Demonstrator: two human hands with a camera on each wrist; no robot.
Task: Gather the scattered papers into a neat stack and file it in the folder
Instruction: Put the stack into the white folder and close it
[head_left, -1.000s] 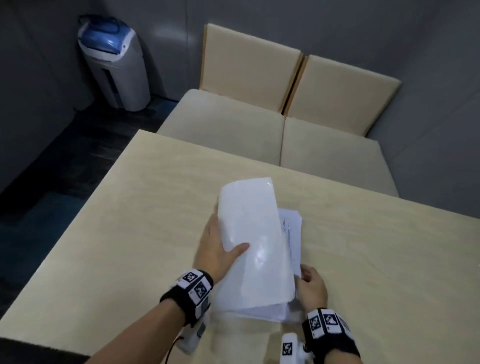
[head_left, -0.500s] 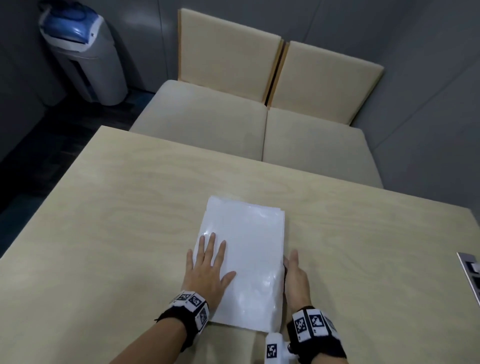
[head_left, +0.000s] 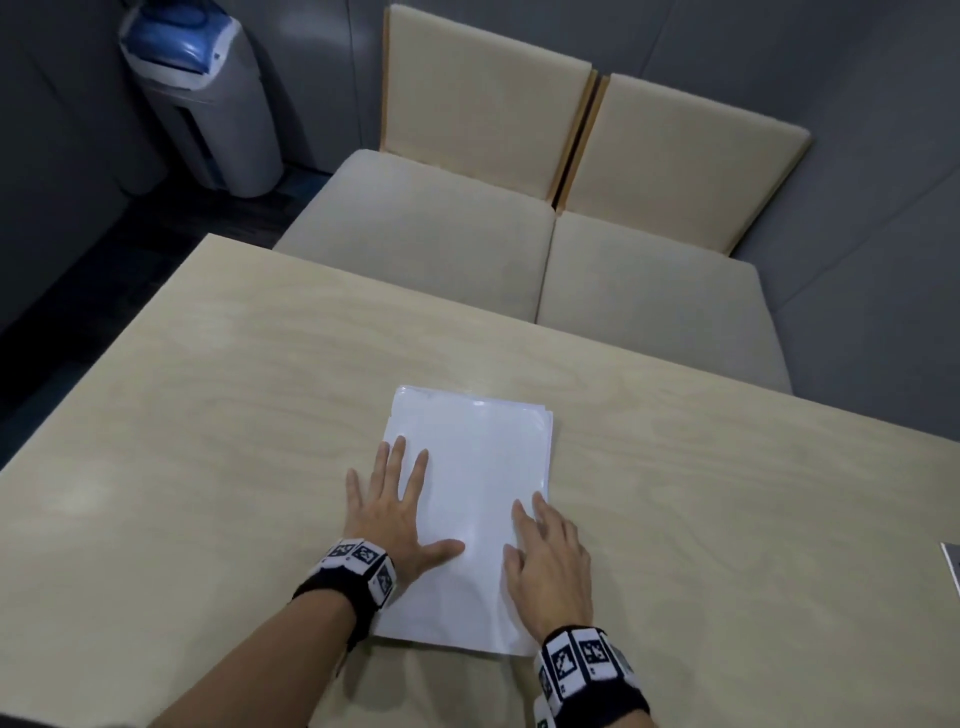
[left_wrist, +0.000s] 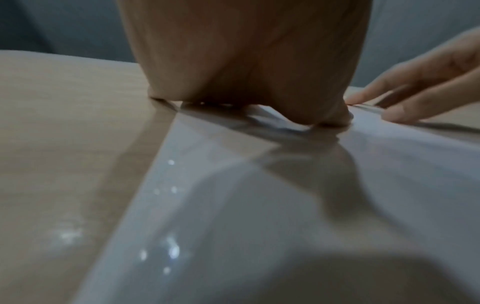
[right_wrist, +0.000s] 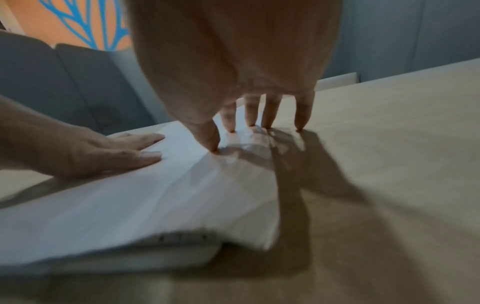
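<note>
Folder (head_left: 470, 519) lies flat on the bench (head_left: 208, 415), near the person's edge, approx. centre, long side running away from the person. Its cover is glossy white, closed; edges of papers (head_left: 548, 421) peek out along the far right corner.

Left hand (head_left: 387, 519) rests palm-down on the folder's left edge, fingers (head_left: 397, 462) straight and spread wide, thumb out over the cover, outer fingers on the bench. It holds nothing.

Right hand (head_left: 550, 561) sits at the folder's right edge w/ fingers straight, slightly arched, tips down; in the right wrist view thumb and inner fingertips (right_wrist: 230, 123) press the cover, the outermost touches bare bench. Nothing gripped.

Beyond the bench: two beige seats (head_left: 519, 249) side by side, and a grey bin w/ blue lid (head_left: 202, 104) at far left.
</note>
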